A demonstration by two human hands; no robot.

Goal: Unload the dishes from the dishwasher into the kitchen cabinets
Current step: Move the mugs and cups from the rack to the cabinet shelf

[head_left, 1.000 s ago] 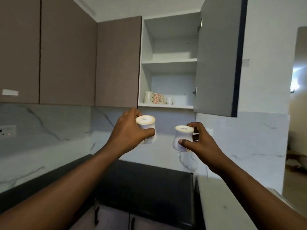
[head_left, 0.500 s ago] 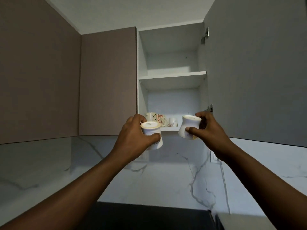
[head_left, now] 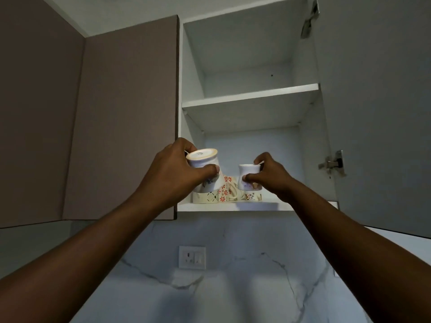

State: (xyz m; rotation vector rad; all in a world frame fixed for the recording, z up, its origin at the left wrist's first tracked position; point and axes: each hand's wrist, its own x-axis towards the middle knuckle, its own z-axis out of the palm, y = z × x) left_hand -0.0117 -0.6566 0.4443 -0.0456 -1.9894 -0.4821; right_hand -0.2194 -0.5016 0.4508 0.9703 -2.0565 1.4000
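My left hand (head_left: 171, 172) grips a white mug (head_left: 205, 164) held upside down, base tilted toward me. A second white mug (head_left: 248, 177) sits upside down in my right hand (head_left: 271, 177). Both mugs hover just above the front of the open cabinet's bottom shelf (head_left: 233, 206). Behind them on that shelf stand patterned mugs (head_left: 225, 191) with red flower marks, partly hidden by my hands and the held mugs.
The cabinet's upper shelf (head_left: 249, 95) is bare. Its open door (head_left: 377, 108) hangs at the right with a metal hinge (head_left: 333, 163). Closed brown cabinet doors (head_left: 121, 113) lie to the left. A wall socket (head_left: 192, 257) sits on the marble backsplash below.
Both hands have lifted the mugs up and forward to the bottom shelf's level. The view has tilted up and moved closer to the cabinet; the counter has dropped out of sight.
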